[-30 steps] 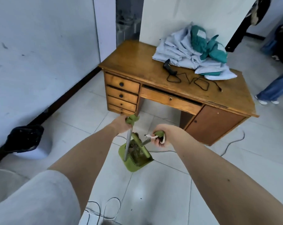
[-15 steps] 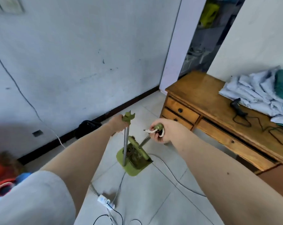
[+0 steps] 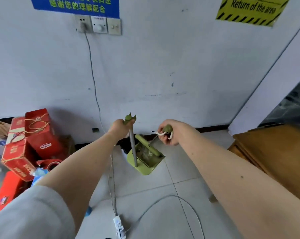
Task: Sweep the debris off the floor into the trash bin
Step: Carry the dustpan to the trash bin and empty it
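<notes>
My left hand (image 3: 119,127) grips the green top of a metal pole that runs down to a green dustpan (image 3: 144,162), held just above the tiled floor. Pale debris lies inside the pan. My right hand (image 3: 169,133) is closed on the green handle end of a broom (image 3: 150,146), whose green head rests in the pan. A dark bin (image 3: 126,145) with a black bag shows partly behind the pan and my left forearm, against the wall.
Red boxes (image 3: 27,144) are stacked at the left by the wall. A wooden desk (image 3: 275,157) stands at the right. A power strip (image 3: 119,225) and white cables lie on the floor in front. A cord hangs from a wall socket (image 3: 83,24).
The view has swung left, away from the desk and towards the wall with the red boxes. Both hands keep the same hold on dustpan and broom, now close to the dark bin.
</notes>
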